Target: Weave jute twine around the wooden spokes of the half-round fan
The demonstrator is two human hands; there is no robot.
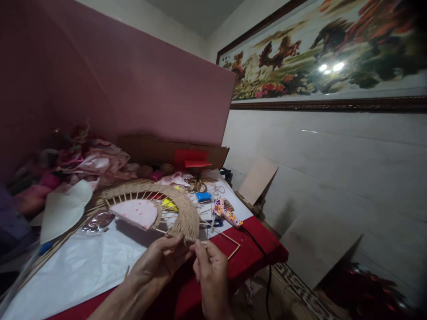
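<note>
A half-round woven fan frame [176, 209] of thin sticks and jute twine, with a pink dotted centre [135, 212], is held up over the table. My left hand [160, 262] is closed on the frame's near twine-wrapped end. My right hand [210, 266] pinches a thin strand of twine right beside that end, its fingers pressed together. A bare stick [230, 243] juts out to the right of my right hand.
A glue gun with coloured dots [227, 213] and its black cord [263, 262] lie on the red-covered table [256, 249]. White paper [83, 262], a white paper fan [63, 209], blue tape [203, 197], pink fabric scraps [96, 162] and a cardboard box [156, 149] lie around.
</note>
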